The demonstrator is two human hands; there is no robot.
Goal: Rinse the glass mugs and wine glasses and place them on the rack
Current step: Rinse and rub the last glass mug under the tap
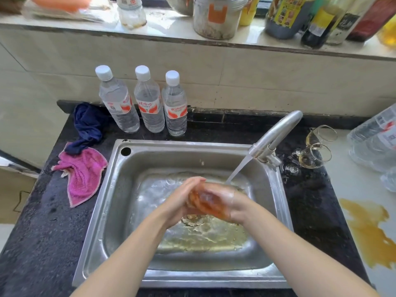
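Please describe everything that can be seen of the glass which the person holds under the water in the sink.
The glass is clear, and the fingers show through its wall in an orange-red tint. It lies tilted on its side above the steel sink, just under the stream from the tap. The right hand grips it from the right; the left hand presses against its left end. Motion blur hides whether it has a handle or a stem.

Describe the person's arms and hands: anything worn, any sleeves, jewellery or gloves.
Both forearms are bare up to the bottom edge of the picture, with no sleeves in view. The left hand and right hand wear no gloves, and no watch, bracelet or ring shows. The fingers are blurred, so small rings cannot be ruled out.
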